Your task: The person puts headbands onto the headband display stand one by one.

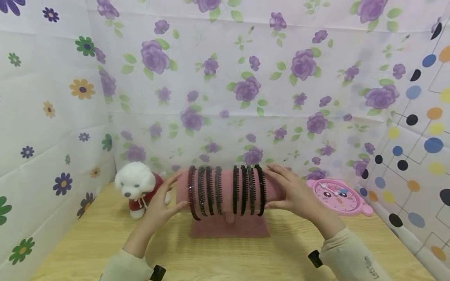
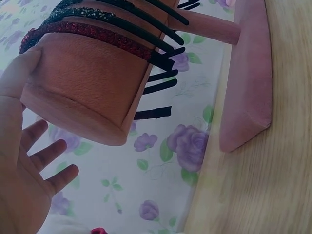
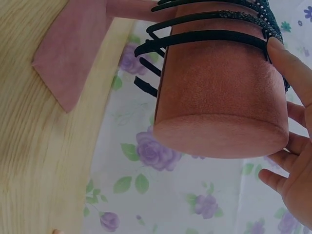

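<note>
A pink plush headband stand (image 1: pixel 227 187) rests on its flat base (image 1: pixel 230 231), bearing several toothed headbands in two groups. My left hand (image 1: pixel 159 208) holds its left end, thumb in front and a finger behind. There the left wrist view shows a dark red glitter headband (image 2: pixel 92 32) beside the thumb; other fingers (image 2: pixel 63 179) spread loosely past the end. At the opposite end my right hand (image 1: pixel 297 195) spans the roll. Its thumb (image 3: pixel 288 63) touches by a plain black headband (image 3: pixel 209 35), while the other fingers are partly hidden behind the roll.
A white toy dog (image 1: pixel 135 180) in red clothes sits left of the stand. To the right, a pink clock (image 1: pixel 337 198) with a cartoon face lies near the back. Patterned cloth (image 1: pixel 211 97) encloses the wood-grain table (image 1: pixel 218 259) at the back and both sides.
</note>
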Available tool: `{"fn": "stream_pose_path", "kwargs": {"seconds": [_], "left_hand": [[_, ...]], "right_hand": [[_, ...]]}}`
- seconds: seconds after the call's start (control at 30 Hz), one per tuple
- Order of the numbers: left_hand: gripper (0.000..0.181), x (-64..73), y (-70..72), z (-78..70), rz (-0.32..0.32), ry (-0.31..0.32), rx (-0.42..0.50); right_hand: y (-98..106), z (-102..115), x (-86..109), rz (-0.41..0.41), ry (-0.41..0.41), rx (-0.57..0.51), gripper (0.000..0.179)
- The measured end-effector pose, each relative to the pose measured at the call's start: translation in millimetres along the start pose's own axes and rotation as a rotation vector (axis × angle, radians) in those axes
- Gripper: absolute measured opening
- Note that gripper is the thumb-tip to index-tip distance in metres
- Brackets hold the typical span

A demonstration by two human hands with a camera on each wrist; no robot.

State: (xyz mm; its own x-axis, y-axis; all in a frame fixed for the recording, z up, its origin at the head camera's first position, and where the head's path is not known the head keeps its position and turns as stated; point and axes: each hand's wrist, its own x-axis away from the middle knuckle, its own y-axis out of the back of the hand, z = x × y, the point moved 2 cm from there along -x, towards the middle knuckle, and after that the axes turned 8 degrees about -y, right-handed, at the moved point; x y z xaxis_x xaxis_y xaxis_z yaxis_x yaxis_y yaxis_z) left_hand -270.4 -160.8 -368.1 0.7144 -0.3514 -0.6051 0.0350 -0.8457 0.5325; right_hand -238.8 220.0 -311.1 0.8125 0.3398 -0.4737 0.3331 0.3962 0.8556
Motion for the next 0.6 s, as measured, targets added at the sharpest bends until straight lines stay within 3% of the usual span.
{"fn": "stream_pose_path", "kwargs": {"seconds": [0.1,0.4,0.6], "left_hand": [[0.082,-1.9,0.6,-1.2,-0.007,-0.043,-0.035],[0.078,-3.9,4.9,-3.5,-0.025,-0.097,-0.107],[0.071,-10.2,19.5,-4.1,-0.057,-0.155,-0.208]], "right_hand": [[0.9,0.5,1.8,-0.01,-0.003,0.012,0.094],[5.4,-4.0,6.5,-0.022,-0.015,-0.054,0.087],[11.3,-17.8,11.8,-0.06,-0.069,-0.06,0.064]]}}
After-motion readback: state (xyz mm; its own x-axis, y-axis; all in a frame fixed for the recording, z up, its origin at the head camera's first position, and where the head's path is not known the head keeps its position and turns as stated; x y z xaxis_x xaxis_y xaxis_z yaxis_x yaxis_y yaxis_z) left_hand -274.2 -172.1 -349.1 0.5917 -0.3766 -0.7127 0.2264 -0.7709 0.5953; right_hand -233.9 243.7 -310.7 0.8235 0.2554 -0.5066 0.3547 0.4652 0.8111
